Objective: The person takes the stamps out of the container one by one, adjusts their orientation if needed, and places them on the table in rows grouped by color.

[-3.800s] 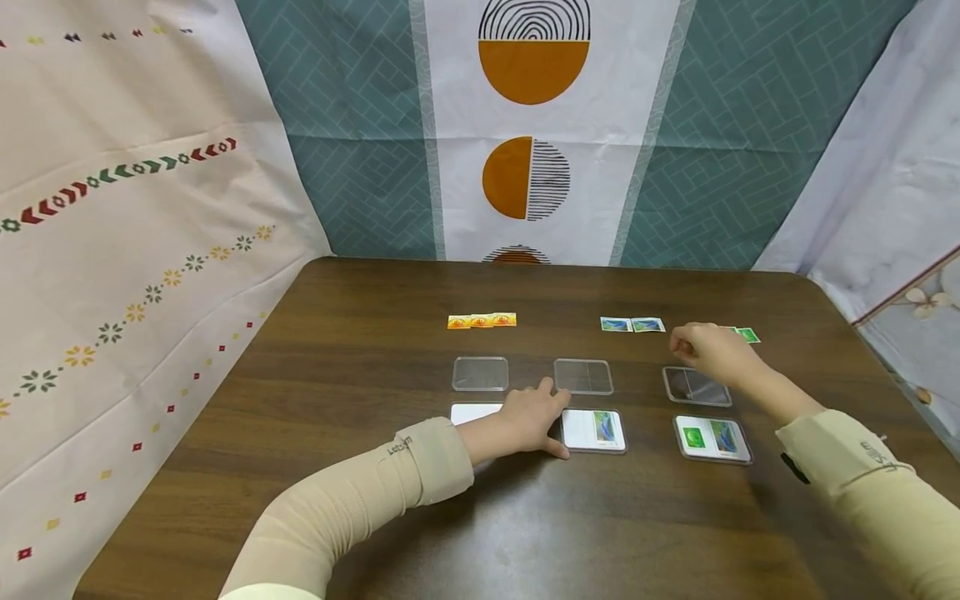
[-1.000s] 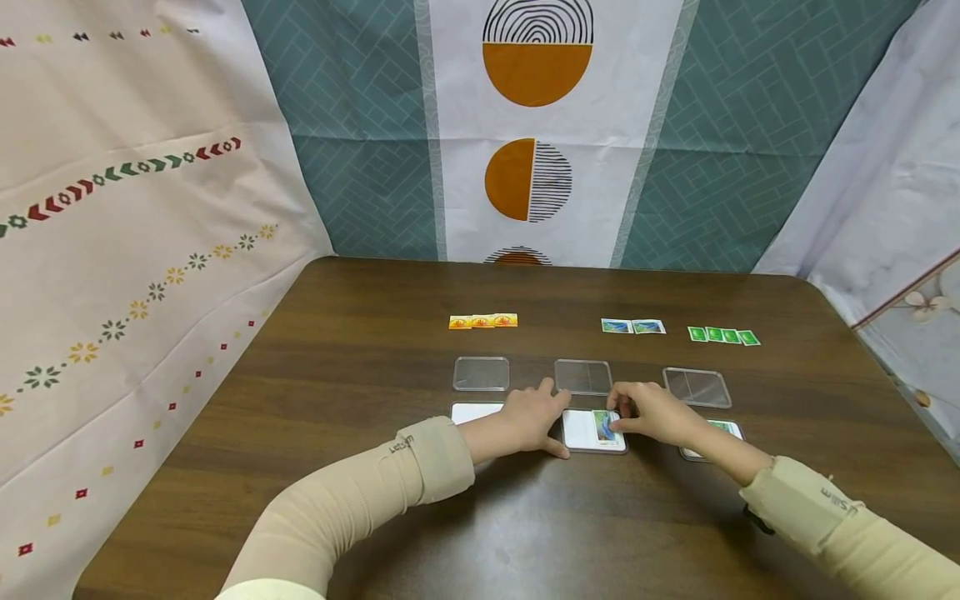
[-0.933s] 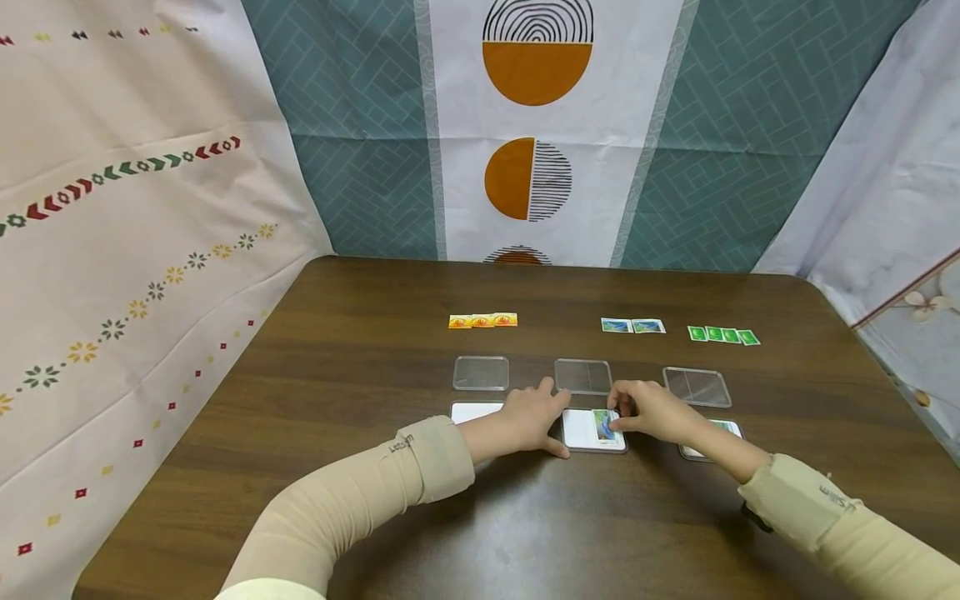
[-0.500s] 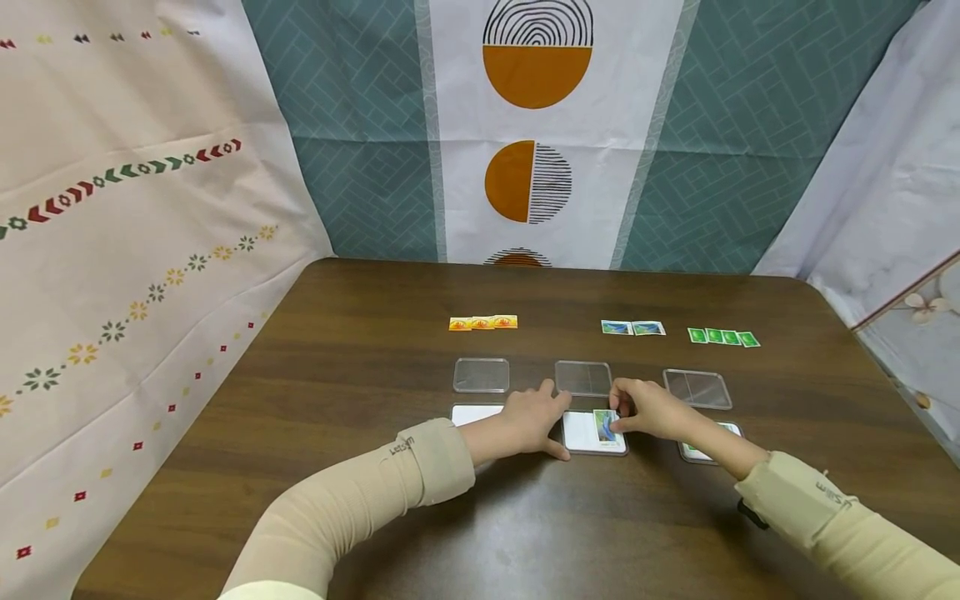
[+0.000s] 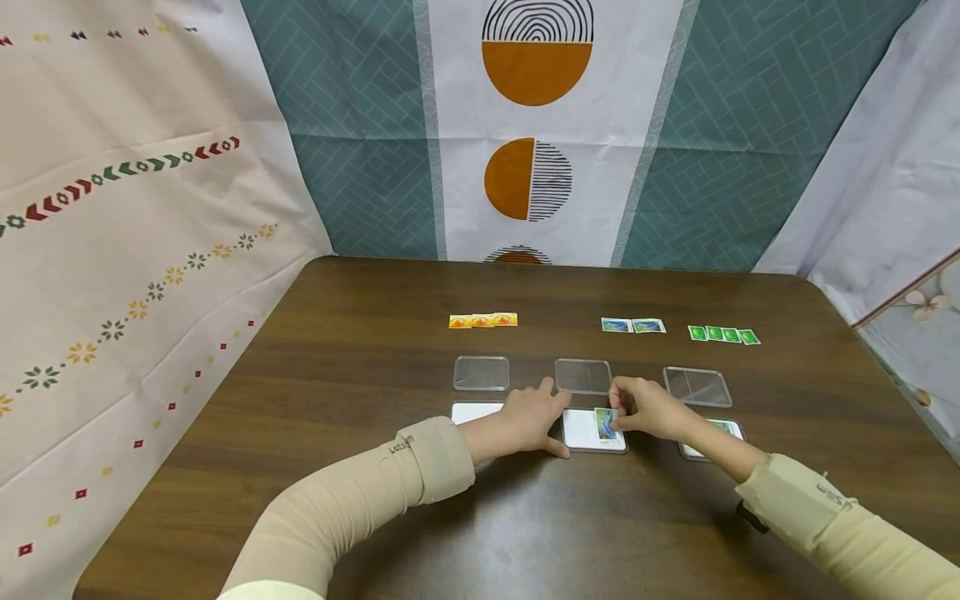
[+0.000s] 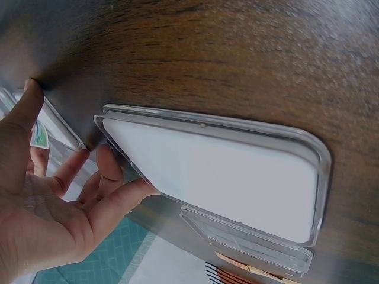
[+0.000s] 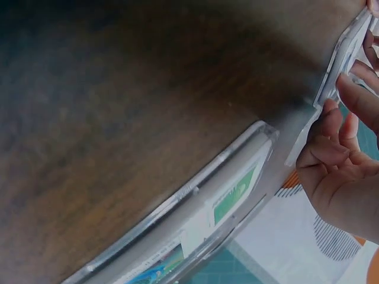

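On the white insert point(image 5: 579, 428) of the middle clear plastic case lies a small stamp point(image 5: 604, 423) with a blue-green landscape, toward its right end. My right hand point(image 5: 651, 408) pinches the stamp's right side between thumb and forefinger. My left hand point(image 5: 528, 418) touches the left end of that case with spread thumb and fingers, and its wrist crosses the left case point(image 6: 207, 171), whose insert looks plain white. Partly hidden behind my right wrist is the right case point(image 5: 693, 454); the right wrist view shows a green stamp point(image 7: 235, 194) and a landscape stamp point(image 7: 159, 267) in it.
Behind the cases lie three clear lids point(image 5: 481, 373). Farther back are three orange-yellow stamps point(image 5: 482, 321), two landscape stamps point(image 5: 632, 325) and several green stamps point(image 5: 723, 335). Patterned cloths hang around the brown table point(image 5: 360, 350).
My right hand has come from the green stamps to the landscape stamp on the middle case. Lately that stamp has shifted slightly right with my fingers. My left hand has stayed put.
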A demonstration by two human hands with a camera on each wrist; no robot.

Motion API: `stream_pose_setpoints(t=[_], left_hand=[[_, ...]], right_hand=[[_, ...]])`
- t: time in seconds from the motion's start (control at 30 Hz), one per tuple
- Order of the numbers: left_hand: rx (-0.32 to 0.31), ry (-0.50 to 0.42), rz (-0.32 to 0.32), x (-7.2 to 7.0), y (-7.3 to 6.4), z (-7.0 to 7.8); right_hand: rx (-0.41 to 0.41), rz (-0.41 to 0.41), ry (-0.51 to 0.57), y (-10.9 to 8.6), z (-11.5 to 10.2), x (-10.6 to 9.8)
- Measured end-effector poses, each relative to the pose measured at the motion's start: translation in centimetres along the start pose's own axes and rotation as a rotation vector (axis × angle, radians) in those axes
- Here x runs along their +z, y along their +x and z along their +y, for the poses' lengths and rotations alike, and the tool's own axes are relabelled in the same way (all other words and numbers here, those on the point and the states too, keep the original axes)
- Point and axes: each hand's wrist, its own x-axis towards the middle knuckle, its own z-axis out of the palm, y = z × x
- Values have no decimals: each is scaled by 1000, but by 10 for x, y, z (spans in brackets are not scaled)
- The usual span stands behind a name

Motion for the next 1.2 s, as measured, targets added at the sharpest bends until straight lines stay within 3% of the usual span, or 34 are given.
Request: stream_pose_setpoints(t=[0.67,0.97,1.2], left_hand=[[-3,-5,-3,-2,-1,0],[-5,10,-9,1,1,0],[-4,-6,-15,0,0,-1]], right_hand=[[-47,113,64,-2,3,7],[-37,44,250,3,4,2],[-8,-10,190,10,-2,-12]])
